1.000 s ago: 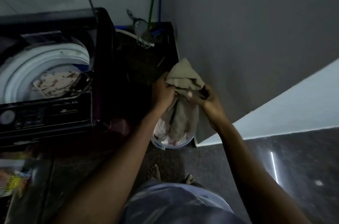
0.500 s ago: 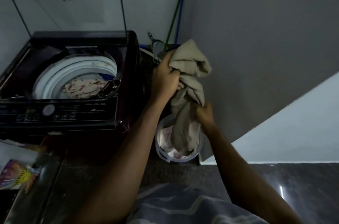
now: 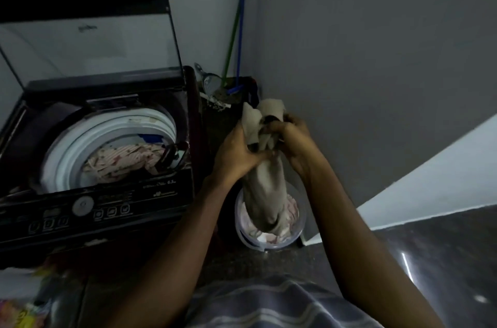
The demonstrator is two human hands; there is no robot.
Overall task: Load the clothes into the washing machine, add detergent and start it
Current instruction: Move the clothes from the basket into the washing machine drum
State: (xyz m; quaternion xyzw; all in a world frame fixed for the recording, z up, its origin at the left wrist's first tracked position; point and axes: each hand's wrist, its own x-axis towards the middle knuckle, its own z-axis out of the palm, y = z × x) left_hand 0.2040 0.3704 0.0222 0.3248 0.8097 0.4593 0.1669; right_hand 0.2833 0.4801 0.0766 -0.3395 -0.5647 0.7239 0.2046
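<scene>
I find both hands closed on 1 beige cloth (image 3: 269, 193). The left hand (image 3: 236, 147) grips its bunched top from the left and the right hand (image 3: 293, 139) pinches the same bunch from the right, fingers curled on both. The cloth hangs with its lower end in or just over the bucket (image 3: 301, 223), which stands on the floor (image 3: 430, 260) just right of the washer (image 3: 150, 190). Risks, in my judgement: the trailing end may drag other laundry out or tip the bucket on the lift. On the swing left, a loose tail could snag the washer's corner or drape over the panel (image 3: 107, 210). The lid (image 3: 80, 5) stands raised, and 1 patterned piece (image 3: 121, 161) lies in the drum (image 3: 80, 145). The floor is dark polished stone with glare. The room is a dim, tight corner with grey walls (image 3: 376, 59), and 2 handles (image 3: 240, 18) lean behind. A blurred packet (image 3: 16, 311) lies lower left, and I cannot tell its contents.
</scene>
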